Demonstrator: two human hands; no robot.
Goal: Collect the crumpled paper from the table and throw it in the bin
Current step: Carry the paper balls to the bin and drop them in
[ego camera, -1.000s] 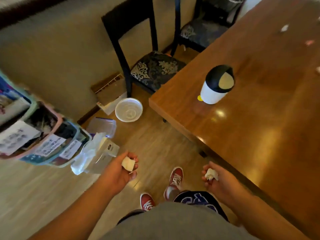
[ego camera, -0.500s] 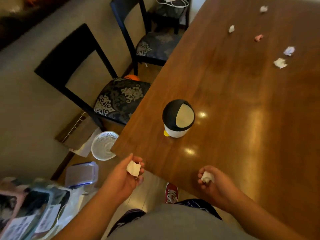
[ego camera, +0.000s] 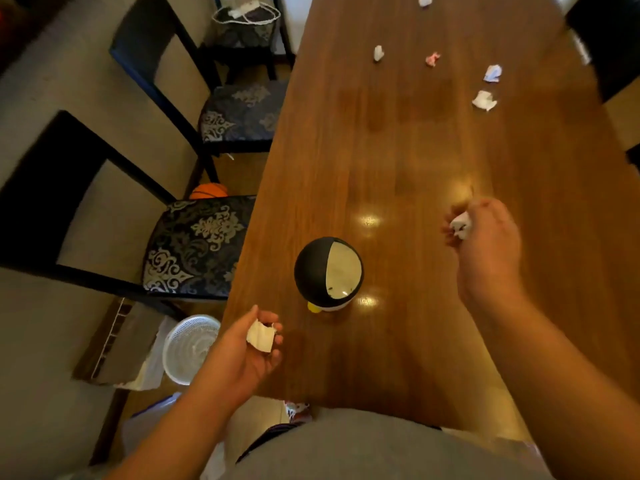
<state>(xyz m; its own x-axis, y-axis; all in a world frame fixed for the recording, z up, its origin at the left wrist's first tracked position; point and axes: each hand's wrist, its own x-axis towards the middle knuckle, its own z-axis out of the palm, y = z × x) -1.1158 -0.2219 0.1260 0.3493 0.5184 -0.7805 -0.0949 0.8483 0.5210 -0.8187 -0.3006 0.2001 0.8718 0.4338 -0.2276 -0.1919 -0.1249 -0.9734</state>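
A small penguin-shaped bin [ego camera: 328,273] with a black and cream domed lid stands near the left edge of the brown wooden table [ego camera: 433,150]. My left hand [ego camera: 247,351] hovers at the table's near-left corner, fingers closed on a white crumpled paper [ego camera: 260,336]. Over the table, to the right of the bin, my right hand [ego camera: 485,237] is raised and grips another white paper ball [ego camera: 460,225]. Several more crumpled papers lie at the far end: a white one [ego camera: 378,53], a pink one [ego camera: 432,59], a bluish one [ego camera: 493,73] and a white one [ego camera: 484,100].
Two black chairs with patterned cushions [ego camera: 194,247] [ego camera: 239,112] stand along the table's left side. An orange ball [ego camera: 207,191] lies under them. A white round basket [ego camera: 188,348] and a clear plastic box [ego camera: 152,420] sit on the floor at the left.
I have stepped up to the table and the view has swung over it. My right hand rose up and forward over the tabletop, past the bin's right. The left hand moved near the corner.
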